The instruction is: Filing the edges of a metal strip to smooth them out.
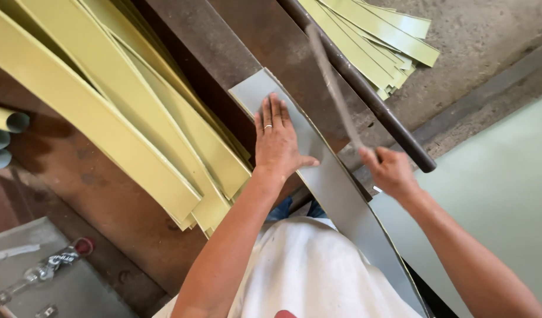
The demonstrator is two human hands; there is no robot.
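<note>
Left hand [276, 141] spread wide, palm flat on grey metal sheet strip [318, 176], ring on one finger. Strip lying across rusty steel bench [235, 41], running from centre toward near right. Right hand [390, 171] closed around near end of thin blurred rod [333, 88], raised over strip's right edge, just beside dark round bar [371, 100]. Left of strip: stack of long yellow-green strips [124, 118]. Far right on concrete floor: second pile of cut yellow-green strips [377, 41]. Near left: clear bottle with red cap [53, 265]; tube ends [3, 138] at left edge.
</note>
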